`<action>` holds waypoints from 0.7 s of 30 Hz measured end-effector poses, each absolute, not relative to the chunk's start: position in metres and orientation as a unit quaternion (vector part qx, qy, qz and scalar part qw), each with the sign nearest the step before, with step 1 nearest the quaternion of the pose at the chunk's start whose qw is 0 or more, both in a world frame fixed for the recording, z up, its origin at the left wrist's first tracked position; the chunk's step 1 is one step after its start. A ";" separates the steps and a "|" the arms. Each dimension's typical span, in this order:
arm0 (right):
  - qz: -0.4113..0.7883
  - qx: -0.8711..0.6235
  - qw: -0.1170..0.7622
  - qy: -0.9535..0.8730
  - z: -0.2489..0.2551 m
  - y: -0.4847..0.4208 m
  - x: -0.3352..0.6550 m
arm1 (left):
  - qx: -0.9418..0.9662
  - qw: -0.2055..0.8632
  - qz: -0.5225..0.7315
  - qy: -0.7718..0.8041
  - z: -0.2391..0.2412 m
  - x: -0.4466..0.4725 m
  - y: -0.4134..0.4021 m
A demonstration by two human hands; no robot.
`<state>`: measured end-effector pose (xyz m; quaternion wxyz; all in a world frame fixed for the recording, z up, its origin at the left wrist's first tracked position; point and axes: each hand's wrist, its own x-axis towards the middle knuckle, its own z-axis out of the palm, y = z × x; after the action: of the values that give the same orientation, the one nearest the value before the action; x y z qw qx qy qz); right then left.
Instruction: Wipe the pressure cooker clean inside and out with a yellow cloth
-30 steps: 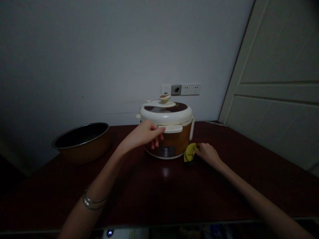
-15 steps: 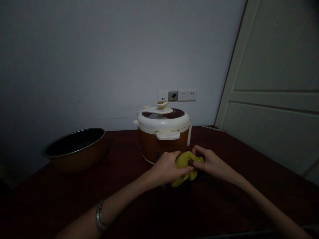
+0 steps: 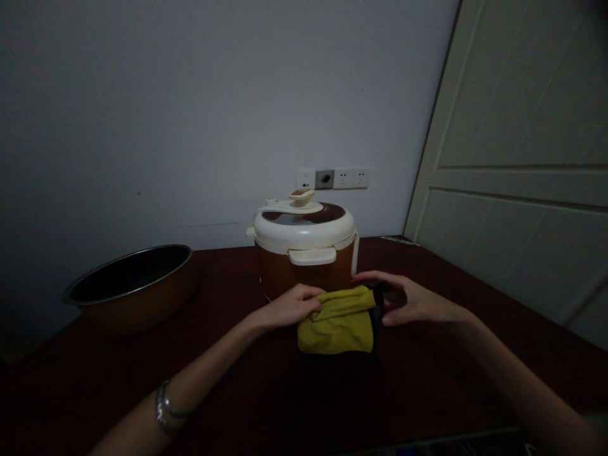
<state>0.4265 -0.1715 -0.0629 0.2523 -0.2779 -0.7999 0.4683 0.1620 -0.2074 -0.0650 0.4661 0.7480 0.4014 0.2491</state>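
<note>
A yellow cloth point(image 3: 338, 322) hangs spread between both my hands, just in front of an orange and cream rice cooker point(image 3: 304, 249) with its lid shut. My left hand point(image 3: 291, 306) pinches the cloth's upper left edge. My right hand point(image 3: 412, 299) grips the cloth's right edge, where a dark border shows, with fingers curled around it. The cloth's lower edge sits close to the dark red table point(image 3: 266, 392); I cannot tell whether it touches. A silver bracelet is on my left wrist.
A wide metal basin point(image 3: 130, 284) stands on the table at the left. A wall socket strip point(image 3: 333, 178) is behind the cooker. A cream door point(image 3: 517, 190) fills the right side.
My left hand left the cooker's lid handle and came to the cloth. The crumpled cloth was lifted off the table beside the cooker and opened out between both hands.
</note>
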 end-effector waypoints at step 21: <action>0.665 -0.340 0.225 -0.626 -0.109 -0.190 0.416 | 0.706 0.430 0.306 0.472 -0.087 0.211 -0.205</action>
<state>0.4160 -0.1903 -0.1086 0.2250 -0.3402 -0.6256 0.6651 0.2106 -0.2049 -0.0874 0.4302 0.7062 0.4716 0.3064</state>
